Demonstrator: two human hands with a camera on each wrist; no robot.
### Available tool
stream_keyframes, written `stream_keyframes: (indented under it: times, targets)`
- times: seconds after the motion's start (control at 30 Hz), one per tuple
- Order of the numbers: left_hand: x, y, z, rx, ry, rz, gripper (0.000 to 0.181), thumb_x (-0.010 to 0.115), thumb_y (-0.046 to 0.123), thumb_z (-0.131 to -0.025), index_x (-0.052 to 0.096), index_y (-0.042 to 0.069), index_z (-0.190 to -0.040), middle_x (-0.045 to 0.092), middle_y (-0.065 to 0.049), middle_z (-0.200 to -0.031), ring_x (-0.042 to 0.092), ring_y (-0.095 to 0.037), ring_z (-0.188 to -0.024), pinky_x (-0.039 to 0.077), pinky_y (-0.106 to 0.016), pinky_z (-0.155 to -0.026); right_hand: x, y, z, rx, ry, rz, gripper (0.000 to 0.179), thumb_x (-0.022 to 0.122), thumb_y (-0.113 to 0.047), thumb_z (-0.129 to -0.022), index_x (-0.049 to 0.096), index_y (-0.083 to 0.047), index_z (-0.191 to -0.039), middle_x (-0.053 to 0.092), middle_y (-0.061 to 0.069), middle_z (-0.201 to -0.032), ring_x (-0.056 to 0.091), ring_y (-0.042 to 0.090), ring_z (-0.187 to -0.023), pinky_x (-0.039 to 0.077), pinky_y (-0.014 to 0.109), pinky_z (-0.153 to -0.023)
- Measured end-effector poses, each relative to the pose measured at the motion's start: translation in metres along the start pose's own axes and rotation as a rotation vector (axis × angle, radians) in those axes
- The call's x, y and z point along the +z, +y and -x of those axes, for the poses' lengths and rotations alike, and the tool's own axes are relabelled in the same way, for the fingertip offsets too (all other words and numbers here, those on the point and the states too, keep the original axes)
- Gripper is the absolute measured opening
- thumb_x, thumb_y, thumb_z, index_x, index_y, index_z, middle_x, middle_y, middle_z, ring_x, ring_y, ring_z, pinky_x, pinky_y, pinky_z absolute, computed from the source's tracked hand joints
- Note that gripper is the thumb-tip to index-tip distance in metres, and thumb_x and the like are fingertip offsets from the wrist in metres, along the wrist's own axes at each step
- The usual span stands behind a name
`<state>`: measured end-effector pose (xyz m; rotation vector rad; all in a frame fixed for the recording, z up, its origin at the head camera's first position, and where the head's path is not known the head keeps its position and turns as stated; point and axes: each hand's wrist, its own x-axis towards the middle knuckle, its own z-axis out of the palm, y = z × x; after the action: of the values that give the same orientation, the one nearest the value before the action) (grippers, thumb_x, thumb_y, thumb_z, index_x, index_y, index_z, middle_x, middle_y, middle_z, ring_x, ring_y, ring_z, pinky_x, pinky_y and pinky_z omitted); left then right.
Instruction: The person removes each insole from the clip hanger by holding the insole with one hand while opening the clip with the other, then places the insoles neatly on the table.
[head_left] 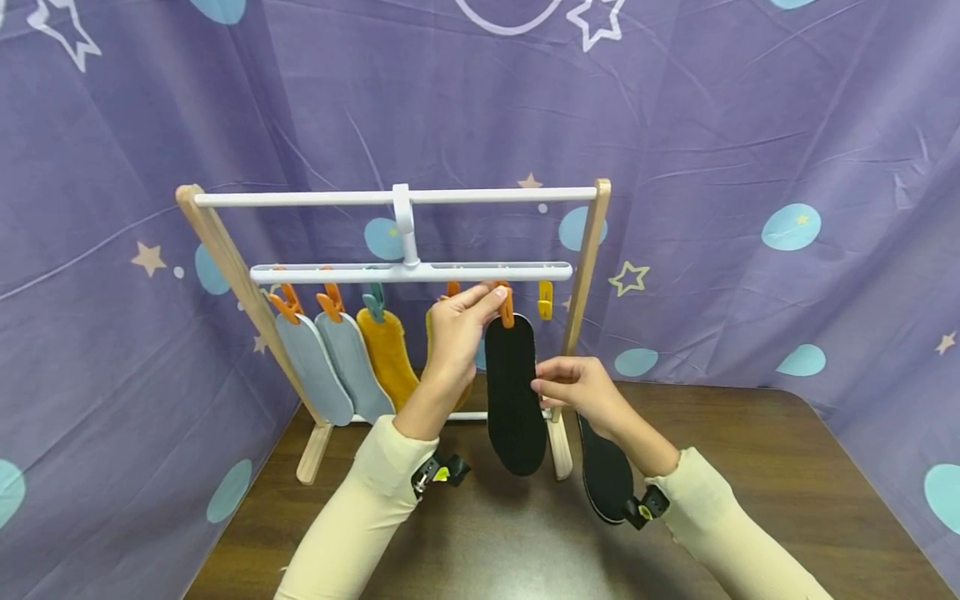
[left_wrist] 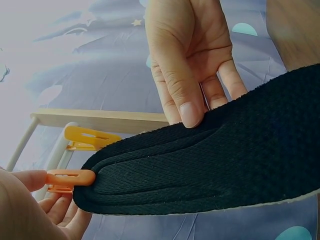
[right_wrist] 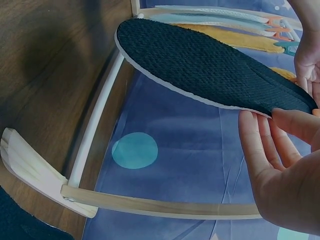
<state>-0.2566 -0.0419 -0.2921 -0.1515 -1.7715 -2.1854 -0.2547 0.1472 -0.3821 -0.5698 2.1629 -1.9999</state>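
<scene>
A black insole (head_left: pixel 516 400) hangs by its upper end from an orange clothespin (head_left: pixel 507 308) on the white hanger (head_left: pixel 345 273). My left hand (head_left: pixel 452 337) pinches that clothespin between thumb and fingers. In the left wrist view, the clothespin's tips (left_wrist: pixel 85 177) overlap the narrow end of the insole. My right hand (head_left: pixel 583 390) holds the insole's right edge, thumb on the textured face and fingers behind it. The right wrist view shows the insole's pale underside rim (right_wrist: pixel 180 92) along the edge near these fingers.
Left of my hands hang two grey-blue insoles (head_left: pixel 309 367) and yellow ones (head_left: pixel 388 354), each clipped. A yellow clothespin (head_left: pixel 545 302) hangs at the hanger's right end. The wooden-legged rack (head_left: pixel 588 258) stands on a brown table (head_left: pixel 750 483). Another black insole (head_left: pixel 606 475) lies by my right forearm.
</scene>
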Motion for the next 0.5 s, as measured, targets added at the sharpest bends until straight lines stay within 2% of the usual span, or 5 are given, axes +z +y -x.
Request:
stream_keyframes:
  times: [0.17, 0.5]
  targets:
    - [0.0013, -0.0003, 0.0004, 0.006, 0.011, 0.017, 0.023, 0.074, 0.007, -0.092, 0.076, -0.006, -0.111, 0.075, -0.019, -0.114, 0.07, -0.006, -0.088, 0.06, -0.024, -0.086, -0.0003, -0.0005, -0.0002, 0.006, -0.002, -0.001, 0.029, 0.07, 0.001, -0.093, 0.062, 0.019, -0.114, 0.074, -0.005, -0.088, 0.071, 0.009, -0.078, 0.065, 0.032, -0.074]
    - [0.0042, -0.002, -0.0002, 0.019, 0.043, 0.038, 0.022, 0.075, 0.006, -0.091, 0.076, -0.006, -0.108, 0.077, -0.017, -0.109, 0.07, -0.006, -0.087, 0.06, -0.022, -0.083, -0.0003, -0.0016, 0.0009, 0.02, 0.007, 0.004, 0.028, 0.07, 0.001, -0.092, 0.064, 0.017, -0.114, 0.074, -0.006, -0.087, 0.072, 0.011, -0.075, 0.065, 0.033, -0.074]
